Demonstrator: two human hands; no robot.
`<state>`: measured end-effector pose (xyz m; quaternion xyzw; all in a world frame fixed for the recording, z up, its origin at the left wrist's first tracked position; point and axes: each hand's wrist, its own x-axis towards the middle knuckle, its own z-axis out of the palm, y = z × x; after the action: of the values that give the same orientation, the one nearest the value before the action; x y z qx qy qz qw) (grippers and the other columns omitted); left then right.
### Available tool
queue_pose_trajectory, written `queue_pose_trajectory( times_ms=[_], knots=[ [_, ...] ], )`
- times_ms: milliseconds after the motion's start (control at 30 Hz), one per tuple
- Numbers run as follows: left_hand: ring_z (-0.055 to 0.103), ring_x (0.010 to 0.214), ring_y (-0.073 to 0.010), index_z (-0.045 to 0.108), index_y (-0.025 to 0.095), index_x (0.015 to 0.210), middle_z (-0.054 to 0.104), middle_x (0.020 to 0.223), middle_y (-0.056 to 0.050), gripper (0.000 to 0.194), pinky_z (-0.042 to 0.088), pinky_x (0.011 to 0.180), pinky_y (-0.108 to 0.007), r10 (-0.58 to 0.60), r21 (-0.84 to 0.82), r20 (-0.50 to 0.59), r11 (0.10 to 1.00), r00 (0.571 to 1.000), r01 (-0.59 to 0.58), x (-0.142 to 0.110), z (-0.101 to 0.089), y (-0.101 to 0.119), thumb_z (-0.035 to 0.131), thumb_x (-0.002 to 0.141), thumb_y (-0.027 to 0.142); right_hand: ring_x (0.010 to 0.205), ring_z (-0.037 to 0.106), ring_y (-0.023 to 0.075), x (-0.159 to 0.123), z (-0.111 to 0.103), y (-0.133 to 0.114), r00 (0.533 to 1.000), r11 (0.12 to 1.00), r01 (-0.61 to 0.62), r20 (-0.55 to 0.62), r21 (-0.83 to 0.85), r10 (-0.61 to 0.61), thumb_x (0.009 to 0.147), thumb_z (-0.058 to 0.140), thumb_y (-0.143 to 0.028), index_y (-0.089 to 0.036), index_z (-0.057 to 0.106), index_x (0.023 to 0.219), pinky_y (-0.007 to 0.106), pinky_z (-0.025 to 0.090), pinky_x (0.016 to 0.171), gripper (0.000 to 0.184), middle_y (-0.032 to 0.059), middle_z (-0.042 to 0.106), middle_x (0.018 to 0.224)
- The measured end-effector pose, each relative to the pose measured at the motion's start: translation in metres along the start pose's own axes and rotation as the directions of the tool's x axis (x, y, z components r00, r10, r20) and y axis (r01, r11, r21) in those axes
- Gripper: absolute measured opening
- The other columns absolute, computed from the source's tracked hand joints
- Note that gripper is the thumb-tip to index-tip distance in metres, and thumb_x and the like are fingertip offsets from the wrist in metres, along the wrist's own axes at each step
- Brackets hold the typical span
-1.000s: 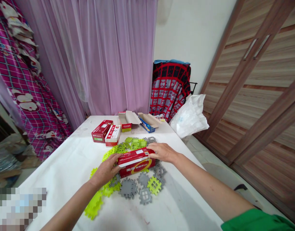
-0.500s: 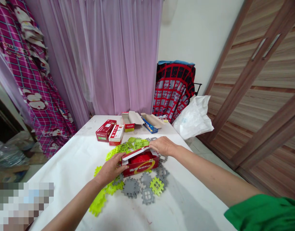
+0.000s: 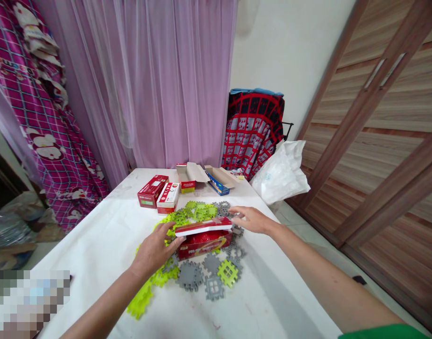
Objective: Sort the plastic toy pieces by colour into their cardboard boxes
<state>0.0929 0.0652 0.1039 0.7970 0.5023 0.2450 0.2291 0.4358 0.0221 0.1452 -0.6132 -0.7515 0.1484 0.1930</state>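
Note:
A red cardboard box [image 3: 204,246] stands in the middle of the table among plastic pieces. Red objects show in the gap beneath its raised lid flap [image 3: 204,226]; how many is hidden. My left hand [image 3: 155,248] is at the box's left end, fingers spread, the thumb by its front corner. Beside the right end of the flap, my right hand [image 3: 250,219] is open with its fingers apart. Yellow-green interlocking pieces [image 3: 141,301] lie under and around my left hand. Grey interlocking pieces [image 3: 190,275] lie in front of the box and to its right.
Behind the pieces stand a closed red box [image 3: 152,190], a white-and-red box [image 3: 168,197], an open red-and-yellow box [image 3: 187,181] and an open blue box [image 3: 218,181]. A white plastic bag [image 3: 281,174] hangs at the table's right side, near a wooden wardrobe [image 3: 371,141].
The flap has tipped toward me, its printed top now showing. My right hand has come off its right corner and opened. My left hand has drawn slightly left.

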Motion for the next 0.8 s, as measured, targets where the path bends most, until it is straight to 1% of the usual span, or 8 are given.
queue_pose_trajectory(
  times_ms=[100,233,300,400,533,633,733,800],
  knots=[
    [0.069,0.087,-0.0188,0.062,0.025,0.114,0.065,0.119,-0.006,0.05,0.052,0.079,-0.033,0.017,0.002,-0.025,1.0,1.0,-0.017,0.007,-0.005,0.004,0.044,0.084,0.061,0.094,0.068,0.0203,-0.005,0.004,0.002,0.999,0.997,0.047,-0.018,0.064,-0.046,0.082,0.059,-0.034,-0.02,0.06,0.129,0.032,0.048,0.086,0.049,0.0078,0.07,0.118],
    [0.067,0.086,-0.0184,0.065,0.026,0.106,0.07,0.107,-0.003,0.046,0.05,0.08,-0.031,0.011,-0.011,-0.045,1.0,0.999,-0.011,0.025,-0.007,0.001,0.042,0.086,0.06,0.089,0.066,0.0189,0.004,0.008,-0.004,0.996,0.996,0.077,-0.055,0.05,-0.074,0.088,0.054,-0.035,-0.023,0.068,0.117,0.029,0.047,0.081,0.035,0.0037,0.074,0.1],
    [0.067,0.085,-0.0187,0.066,0.025,0.101,0.072,0.094,-0.002,0.042,0.05,0.078,-0.03,-0.018,-0.027,-0.035,0.999,0.999,0.017,0.037,-0.005,-0.002,0.041,0.09,0.057,0.085,0.065,0.0178,0.014,0.014,-0.006,0.997,1.0,0.008,-0.083,0.02,-0.007,0.091,0.049,-0.034,-0.023,0.072,0.105,0.026,0.045,0.076,0.029,0.002,0.074,0.093],
    [0.066,0.08,-0.0168,0.066,0.02,0.097,0.07,0.085,-0.002,0.04,0.052,0.074,-0.031,-0.095,-0.063,-0.002,0.994,0.996,0.094,0.054,0.003,-0.006,0.042,0.094,0.053,0.083,0.064,0.0166,0.033,0.028,-0.01,0.97,0.979,-0.202,-0.139,-0.015,0.198,0.094,0.045,-0.033,-0.021,0.072,0.086,0.024,0.042,0.072,0.031,0.0023,0.074,0.086],
    [0.064,0.081,-0.0138,0.061,0.015,0.111,0.066,0.099,-0.005,0.037,0.056,0.072,-0.034,-0.21,-0.074,-0.006,0.975,0.978,0.209,0.068,0.015,-0.006,0.055,0.092,0.046,0.087,0.065,0.018,0.05,0.048,-0.016,0.907,0.93,-0.368,-0.218,0.008,0.36,0.092,0.051,-0.034,-0.02,0.07,0.098,0.025,0.04,0.07,0.024,0.0057,0.074,0.095],
    [0.066,0.086,-0.0148,0.053,0.018,0.126,0.064,0.117,-0.009,0.04,0.057,0.075,-0.034,-0.213,-0.024,-0.076,0.977,0.974,0.211,0.064,0.017,-0.001,0.049,0.095,0.043,0.084,0.066,0.017,0.05,0.053,-0.018,0.863,0.896,-0.438,-0.247,0.072,0.441,0.086,0.059,-0.03,-0.023,0.066,0.108,0.024,0.041,0.069,0.024,0.0024,0.075,0.095],
    [0.066,0.103,-0.0168,0.046,0.025,0.136,0.05,0.142,-0.01,0.046,0.054,0.089,-0.034,-0.132,0.074,-0.093,0.987,0.987,0.139,0.05,0.013,0.01,0.049,0.093,0.042,0.089,0.066,0.0155,0.044,0.047,-0.018,0.906,0.931,-0.362,-0.217,0.045,0.363,0.083,0.06,-0.025,-0.027,0.069,0.099,0.023,0.042,0.074,0.018,-0.0015,0.075,0.097],
    [0.059,0.121,-0.0232,0.052,0.026,0.132,0.041,0.151,-0.01,0.05,0.049,0.1,-0.038,-0.084,0.154,-0.056,0.984,0.995,0.092,0.041,0.009,0.018,0.056,0.087,0.048,0.093,0.066,0.0161,0.04,0.041,-0.02,0.948,0.957,-0.289,-0.148,-0.03,0.281,0.087,0.056,-0.028,-0.028,0.072,0.096,0.023,0.042,0.076,0.018,-0.0014,0.075,0.101]
  ],
)
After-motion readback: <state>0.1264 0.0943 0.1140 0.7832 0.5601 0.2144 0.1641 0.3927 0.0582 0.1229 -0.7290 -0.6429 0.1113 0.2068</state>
